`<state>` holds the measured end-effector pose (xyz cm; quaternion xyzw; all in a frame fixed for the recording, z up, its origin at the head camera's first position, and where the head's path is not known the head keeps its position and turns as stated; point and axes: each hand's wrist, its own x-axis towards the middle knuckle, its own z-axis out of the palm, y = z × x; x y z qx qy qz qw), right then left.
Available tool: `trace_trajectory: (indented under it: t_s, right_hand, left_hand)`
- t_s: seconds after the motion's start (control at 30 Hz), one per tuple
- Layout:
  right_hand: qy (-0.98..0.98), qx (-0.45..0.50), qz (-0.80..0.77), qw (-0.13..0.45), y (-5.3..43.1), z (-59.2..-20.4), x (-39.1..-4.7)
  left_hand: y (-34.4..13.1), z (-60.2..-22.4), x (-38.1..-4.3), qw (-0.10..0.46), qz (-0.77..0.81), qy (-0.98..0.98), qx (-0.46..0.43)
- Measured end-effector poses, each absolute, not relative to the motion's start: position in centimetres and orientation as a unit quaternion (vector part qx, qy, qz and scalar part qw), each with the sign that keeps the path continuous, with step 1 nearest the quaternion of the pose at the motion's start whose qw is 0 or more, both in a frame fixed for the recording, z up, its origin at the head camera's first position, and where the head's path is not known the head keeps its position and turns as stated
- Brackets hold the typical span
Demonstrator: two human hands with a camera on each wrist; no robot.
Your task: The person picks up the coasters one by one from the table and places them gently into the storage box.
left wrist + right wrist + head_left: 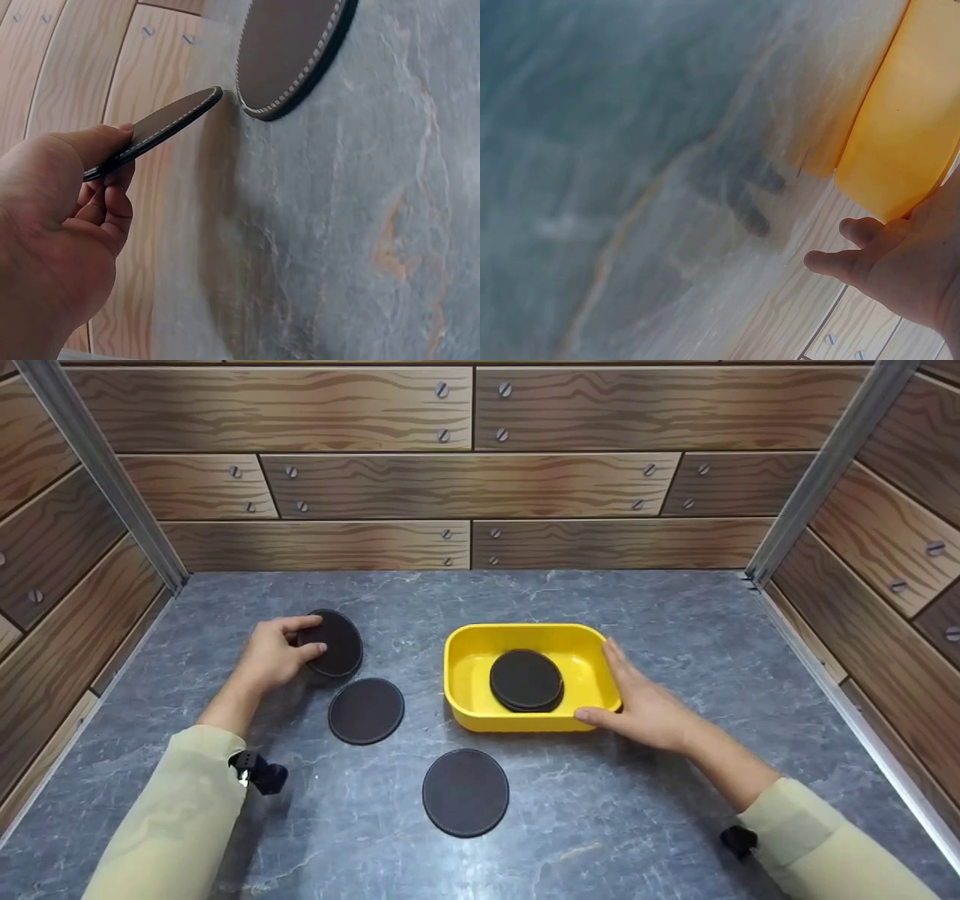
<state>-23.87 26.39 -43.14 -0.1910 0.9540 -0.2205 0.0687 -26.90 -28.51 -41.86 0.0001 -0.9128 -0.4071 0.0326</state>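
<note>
Pickup looks like the step in hand: left grip pinches black disc by its left edge, disc tilted and seemingly lifted off the counter. Which digits sit underneath is hard to tell. Next move probably calls for a firm pinch, a carry rightward over the rim of yellow tub, then lowering onto stacked discs inside (at least two). Right grip spread, fingers and thumb fairly straight, touching the tub's right end, thumb at near rim; likely steadying it. Two more lie on counter: middle disc just beside the held one, near disc in front of tub, apart.
</note>
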Motion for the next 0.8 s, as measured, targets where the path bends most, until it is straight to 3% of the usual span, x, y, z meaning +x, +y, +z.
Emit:
trace_trajectory:
  t_s: [0.8]
  right_hand:
    - [0.953, -0.193, -0.224, 0.065, 26.4, -43.2, -23.9]
  left_hand:
    - [-20.5, -36.3, -27.3, 0.049, -0.471, -0.875, -0.103]
